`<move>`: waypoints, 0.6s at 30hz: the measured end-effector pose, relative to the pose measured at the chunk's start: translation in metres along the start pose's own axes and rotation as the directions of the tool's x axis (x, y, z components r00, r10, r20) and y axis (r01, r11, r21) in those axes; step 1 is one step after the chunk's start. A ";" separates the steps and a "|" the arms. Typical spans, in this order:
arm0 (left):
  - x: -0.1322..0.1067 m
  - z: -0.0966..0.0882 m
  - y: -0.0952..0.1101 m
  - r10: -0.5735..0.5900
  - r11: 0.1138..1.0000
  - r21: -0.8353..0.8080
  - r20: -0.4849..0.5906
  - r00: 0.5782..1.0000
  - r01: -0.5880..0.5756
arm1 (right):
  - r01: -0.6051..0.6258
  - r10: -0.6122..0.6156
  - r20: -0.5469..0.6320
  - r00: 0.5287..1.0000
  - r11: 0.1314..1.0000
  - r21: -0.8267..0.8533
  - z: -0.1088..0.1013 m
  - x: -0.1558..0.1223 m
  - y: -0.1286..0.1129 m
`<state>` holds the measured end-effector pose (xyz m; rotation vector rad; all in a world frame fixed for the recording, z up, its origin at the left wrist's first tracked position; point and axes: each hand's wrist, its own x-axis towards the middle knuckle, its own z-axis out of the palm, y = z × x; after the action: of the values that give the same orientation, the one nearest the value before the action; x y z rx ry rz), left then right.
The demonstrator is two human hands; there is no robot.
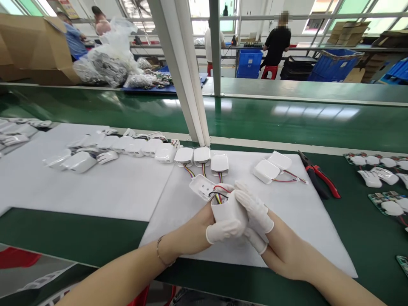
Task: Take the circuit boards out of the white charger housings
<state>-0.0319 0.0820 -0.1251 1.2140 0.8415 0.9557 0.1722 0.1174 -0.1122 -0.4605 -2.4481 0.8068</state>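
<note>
Both hands meet over a white foam sheet (306, 221) and hold one white plastic housing (227, 210). My left hand (204, 231) grips its lower side, a finger cot on the thumb. My right hand (270, 238) wraps it from the right with cotted fingers on top. Coloured wires (219, 192) run from the housing to a white lid piece (202, 187) that lies just beyond it. A row of similar white housings (202, 155) with wires lies along the sheet's far edge.
Two more wired white parts (270, 167) lie to the right, beside red-handled pliers (320, 176). White shells and circuit boards (384, 187) sit at far right. A white post (188, 85) rises ahead; the green conveyor (287, 119) runs behind. People work beyond.
</note>
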 end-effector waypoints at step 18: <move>0.009 0.007 -0.016 0.128 0.390 0.872 0.266 0.955 -0.295 | -0.548 0.777 -0.188 0.601 0.229 -0.804 -0.125 -0.059 0.115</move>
<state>-0.0193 0.0867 -0.1401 2.3893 1.1437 0.5237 0.3086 0.2344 -0.1195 -2.0300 -2.6975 -0.1476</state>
